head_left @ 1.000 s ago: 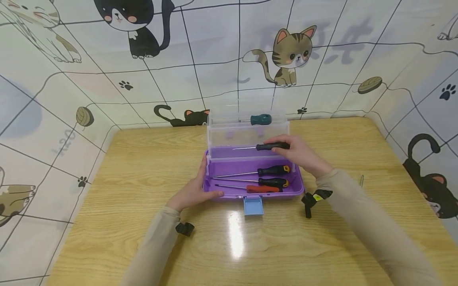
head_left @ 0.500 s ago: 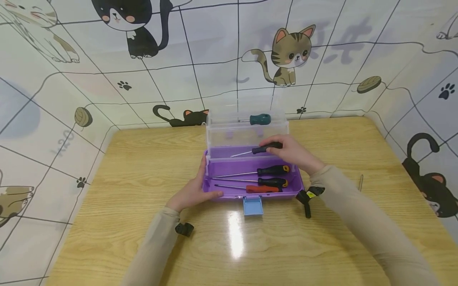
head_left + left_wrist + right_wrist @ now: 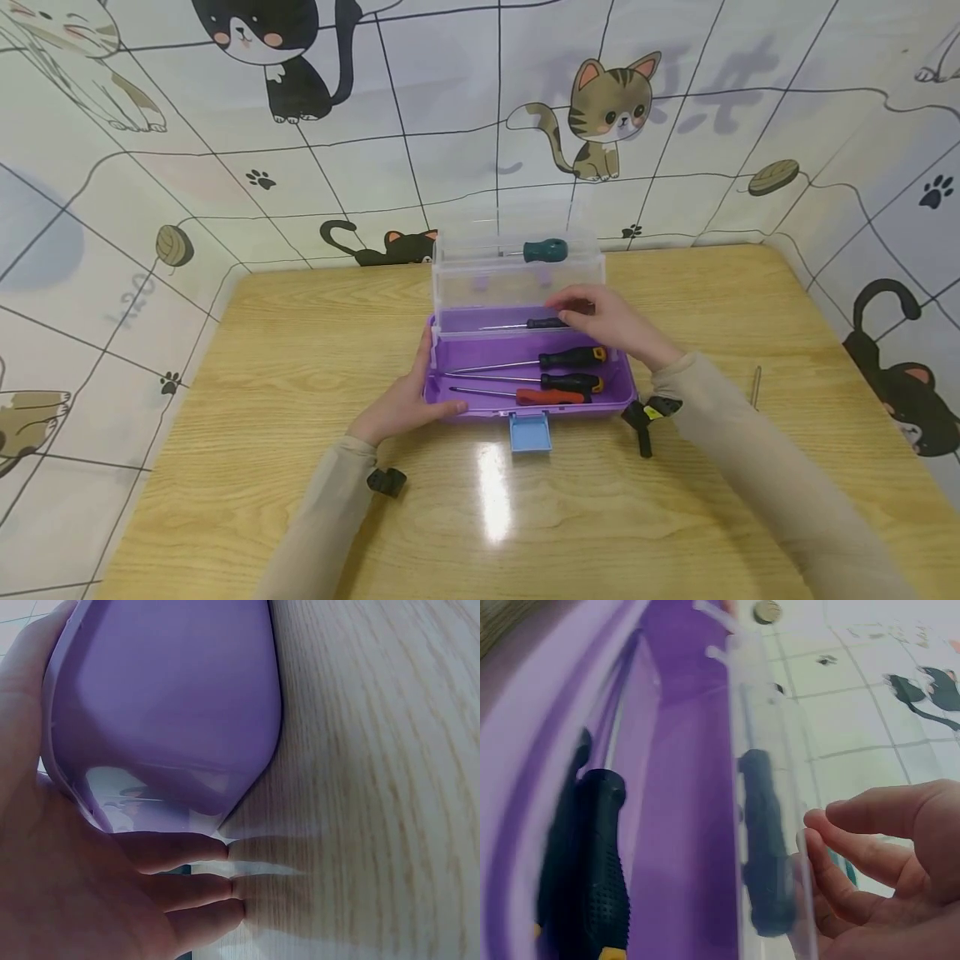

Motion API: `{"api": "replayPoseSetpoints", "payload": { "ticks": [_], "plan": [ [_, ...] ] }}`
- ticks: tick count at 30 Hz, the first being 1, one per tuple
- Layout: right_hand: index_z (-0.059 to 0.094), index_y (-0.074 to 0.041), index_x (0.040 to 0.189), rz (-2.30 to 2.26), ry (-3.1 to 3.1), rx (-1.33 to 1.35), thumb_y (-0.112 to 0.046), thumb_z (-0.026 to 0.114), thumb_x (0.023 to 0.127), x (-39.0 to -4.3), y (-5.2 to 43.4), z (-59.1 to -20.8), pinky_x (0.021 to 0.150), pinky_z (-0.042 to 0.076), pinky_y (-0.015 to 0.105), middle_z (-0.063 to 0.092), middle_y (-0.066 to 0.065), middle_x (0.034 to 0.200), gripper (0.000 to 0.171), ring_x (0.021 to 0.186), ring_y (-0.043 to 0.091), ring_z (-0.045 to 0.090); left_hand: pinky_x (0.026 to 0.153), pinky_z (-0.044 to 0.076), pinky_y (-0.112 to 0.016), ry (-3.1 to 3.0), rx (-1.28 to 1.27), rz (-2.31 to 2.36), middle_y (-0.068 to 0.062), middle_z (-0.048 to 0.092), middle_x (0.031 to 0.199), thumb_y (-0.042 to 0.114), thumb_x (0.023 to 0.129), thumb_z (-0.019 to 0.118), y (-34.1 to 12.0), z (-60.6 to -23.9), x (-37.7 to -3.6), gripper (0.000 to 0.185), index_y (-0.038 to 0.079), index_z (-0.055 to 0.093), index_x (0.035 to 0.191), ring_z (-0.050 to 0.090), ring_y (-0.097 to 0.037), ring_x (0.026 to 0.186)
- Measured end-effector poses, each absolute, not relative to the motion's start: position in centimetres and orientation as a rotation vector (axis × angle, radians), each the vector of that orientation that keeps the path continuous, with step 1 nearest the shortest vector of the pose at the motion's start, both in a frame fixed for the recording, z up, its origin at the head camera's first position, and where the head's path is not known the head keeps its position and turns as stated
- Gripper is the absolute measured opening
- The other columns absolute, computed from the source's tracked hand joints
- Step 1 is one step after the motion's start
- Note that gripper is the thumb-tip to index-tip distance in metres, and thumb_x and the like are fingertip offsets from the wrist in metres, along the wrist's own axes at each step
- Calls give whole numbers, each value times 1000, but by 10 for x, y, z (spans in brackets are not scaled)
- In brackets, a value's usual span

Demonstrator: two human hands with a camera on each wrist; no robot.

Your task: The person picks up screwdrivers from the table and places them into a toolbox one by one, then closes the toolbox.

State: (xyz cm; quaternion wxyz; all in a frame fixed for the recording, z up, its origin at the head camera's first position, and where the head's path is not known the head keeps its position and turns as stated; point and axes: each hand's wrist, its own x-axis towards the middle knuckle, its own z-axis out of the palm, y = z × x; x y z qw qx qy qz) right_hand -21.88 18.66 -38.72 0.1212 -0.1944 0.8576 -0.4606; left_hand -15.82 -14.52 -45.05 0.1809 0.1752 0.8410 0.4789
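Note:
A purple toolbox (image 3: 630, 396) stands on the table, its clear upper part raised at the back. My left hand (image 3: 405, 404) rests against its left end; in the left wrist view the fingers (image 3: 187, 892) are straight, reaching past the corner. My right hand (image 3: 611, 321) is over the clear tray (image 3: 442, 321) at the back. Its thumb and fingers are bent with nothing between them. Beside them a black-handled screwdriver (image 3: 765, 847) lies behind the clear wall. Lower in the box lie two black-and-yellow screwdrivers (image 3: 573, 358) and a red-handled screwdriver (image 3: 555, 397).
A teal-handled screwdriver (image 3: 545, 250) lies in the clear lid (image 3: 442, 250). The blue latch (image 3: 530, 433) hangs down at the box front. A thin metal piece (image 3: 756, 387) lies on the wooden table (image 3: 300, 333) at the right. A cat-print wall covering (image 3: 450, 167) stands behind.
My right hand has moved a little left and lowered the black-handled screwdriver into the clear tray, then let go of it. The left hand stays at the box's left end.

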Motion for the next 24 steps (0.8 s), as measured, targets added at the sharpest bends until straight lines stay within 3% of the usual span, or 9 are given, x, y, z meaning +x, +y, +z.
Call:
{"api": "replayPoseSetpoints", "payload": {
  "ticks": [10,17,24],
  "plan": [
    [59,3,124,-1452,2552,-492,-8,53,99,-200,210,-375,96,43,43,59,19,123,28,110,28,55,110,25,-51,2384,516,1362,-12,5,160,34,79,80,-146,-452,-158,125,30,-22,151,32,-40,135],
    [60,1,125,-1437,2642,-410,-12,53,100,-192,225,-372,89,45,26,60,17,123,29,110,26,54,110,24,-50,2367,496,1367,-8,3,160,35,79,80,-147,-450,-159,125,34,-23,150,28,-38,138],
    [56,3,128,-1502,2661,-414,-8,55,99,-185,234,-376,83,45,18,59,20,118,31,103,18,55,109,26,-51,2373,498,1368,-9,5,160,35,79,81,-146,-450,-159,125,34,-22,151,31,-39,136]
  ]
}}
